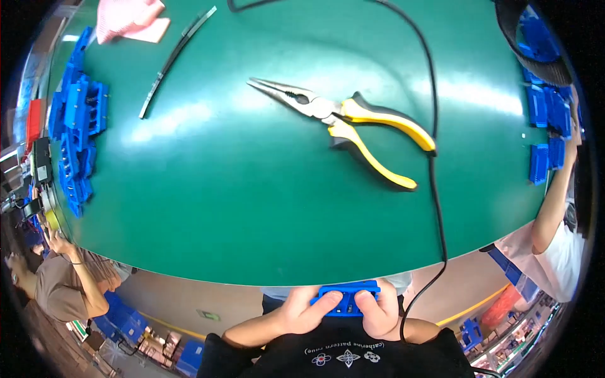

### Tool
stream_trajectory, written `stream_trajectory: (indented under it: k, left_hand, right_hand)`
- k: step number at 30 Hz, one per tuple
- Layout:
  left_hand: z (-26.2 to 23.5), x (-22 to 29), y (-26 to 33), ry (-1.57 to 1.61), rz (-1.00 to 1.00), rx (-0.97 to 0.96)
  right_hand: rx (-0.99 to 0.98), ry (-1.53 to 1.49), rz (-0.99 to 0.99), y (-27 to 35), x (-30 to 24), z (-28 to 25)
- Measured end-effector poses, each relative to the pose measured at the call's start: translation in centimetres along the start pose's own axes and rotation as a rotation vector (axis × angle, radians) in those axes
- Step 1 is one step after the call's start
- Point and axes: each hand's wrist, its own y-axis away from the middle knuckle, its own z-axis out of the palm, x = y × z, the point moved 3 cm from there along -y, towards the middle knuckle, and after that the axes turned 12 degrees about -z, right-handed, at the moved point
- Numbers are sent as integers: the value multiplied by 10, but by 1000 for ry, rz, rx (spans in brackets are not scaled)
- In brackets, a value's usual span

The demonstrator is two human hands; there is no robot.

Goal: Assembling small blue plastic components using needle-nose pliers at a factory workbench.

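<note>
A blue plastic block-like part is gripped between my two hands, just below the table's near edge. My left hand has its fingers wrapped round one end, the thumb pressing on its face. At the other end my right hand holds it the same way, thumb on top. Both sets of fingertips are hidden behind the part. Long-nose pliers with yellow and black handles lie on the green table beyond my hands, jaws slightly parted and pointing to the far left.
Several blue parts are piled at the left edge, and more blue parts at the right. A black cable crosses the table. A dark strip and a pink cloth lie far left. Co-workers sit at both sides.
</note>
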Motion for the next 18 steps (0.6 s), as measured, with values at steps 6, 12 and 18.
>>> stream_trajectory:
  k: [6, 12, 18]
  left_hand:
    - [-10, 19, 7, -411, 162, 130]
    - [0, -20, 11, 307, 181, -87]
    - [23, -34, -11, 613, 301, -59]
  right_hand:
    - [-137, 237, -277, 0, -3, -18]
    - [-151, -142, -311, 9, 18, -27]
    - [-275, 54, -346, -6, 16, -14]
